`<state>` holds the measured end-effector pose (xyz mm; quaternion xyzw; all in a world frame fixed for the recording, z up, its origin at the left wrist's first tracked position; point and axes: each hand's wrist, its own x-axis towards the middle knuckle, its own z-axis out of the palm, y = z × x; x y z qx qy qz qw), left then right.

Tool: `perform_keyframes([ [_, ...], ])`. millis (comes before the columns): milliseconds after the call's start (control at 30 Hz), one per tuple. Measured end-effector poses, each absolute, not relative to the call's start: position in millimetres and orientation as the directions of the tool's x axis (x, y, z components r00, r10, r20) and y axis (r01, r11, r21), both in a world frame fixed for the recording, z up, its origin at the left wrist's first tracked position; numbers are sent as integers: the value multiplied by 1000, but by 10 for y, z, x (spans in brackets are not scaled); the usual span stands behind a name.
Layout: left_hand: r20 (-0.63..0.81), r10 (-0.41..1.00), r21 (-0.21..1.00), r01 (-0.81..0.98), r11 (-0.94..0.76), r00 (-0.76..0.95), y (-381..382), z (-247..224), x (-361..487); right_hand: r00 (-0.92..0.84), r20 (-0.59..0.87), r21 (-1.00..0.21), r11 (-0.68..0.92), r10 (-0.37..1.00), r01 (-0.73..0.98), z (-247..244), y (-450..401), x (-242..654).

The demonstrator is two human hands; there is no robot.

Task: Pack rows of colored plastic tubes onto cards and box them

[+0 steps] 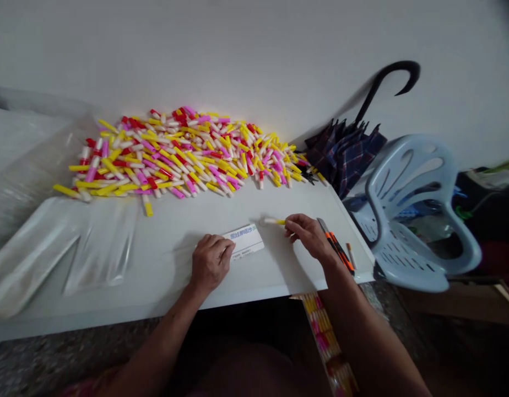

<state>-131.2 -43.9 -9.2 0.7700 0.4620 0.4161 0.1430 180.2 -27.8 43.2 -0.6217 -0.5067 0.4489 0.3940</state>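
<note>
Seated at the near edge of a long white tabletop (184,215). My right grip (306,236) is clenched on one slim white-and-yellow plastic tube (273,221), pinched between thumb and fingers, its yellow end pointing left. The work in hand, as far as it shows, is this single tube held close to a small white card with blue printing (244,241). The tube lies between my two grips, nearer the right, just beyond the card's right end; I cannot tell whether they touch. My left grip (211,262) rests on the tabletop, released, its fingers lying over the card's near end. Just right of my right grip lies an orange-and-black utility knife (337,248), with a short orange-tipped tube (351,256) beside it. Well beyond both grips, a broad heap of slim plastic tubes (176,154) with yellow, red and pink parts spreads along the wall. Clear plastic sheeting (101,242) covers the left of the tabletop. To the right, a folded plaid umbrella (345,157) leans by a pale blue plastic chair (407,215). A printed yellow-and-pink strip (324,331) hangs below the near edge.
</note>
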Motion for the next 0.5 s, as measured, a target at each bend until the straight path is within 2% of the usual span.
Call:
perform_keyframes([
  [67, 512, 827, 598, 595, -537, 231, -440, -98, -1311, 81, -152, -936, -170, 985, 307, 500, -289, 1897],
  [133, 519, 820, 585, 600, -546, 241, -440, -102, -1310, 63, -153, -889, -165, 986, 427, 568, -189, 1982],
  [267, 552, 793, 536, 619, -574, 258, -440, -113, -1305, -31, -149, -670, -78, 988, 738, 605, 87, 1921],
  [333, 564, 783, 514, 631, -581, 262, -442, -117, -1300, 16, -97, -553, -68, 995, 830, 545, 127, 1764],
  [500, 558, 784, 508, 636, -581, 271, -447, -119, -1298, 247, -97, -410, -265, 964, 873, 310, -165, 1371],
])
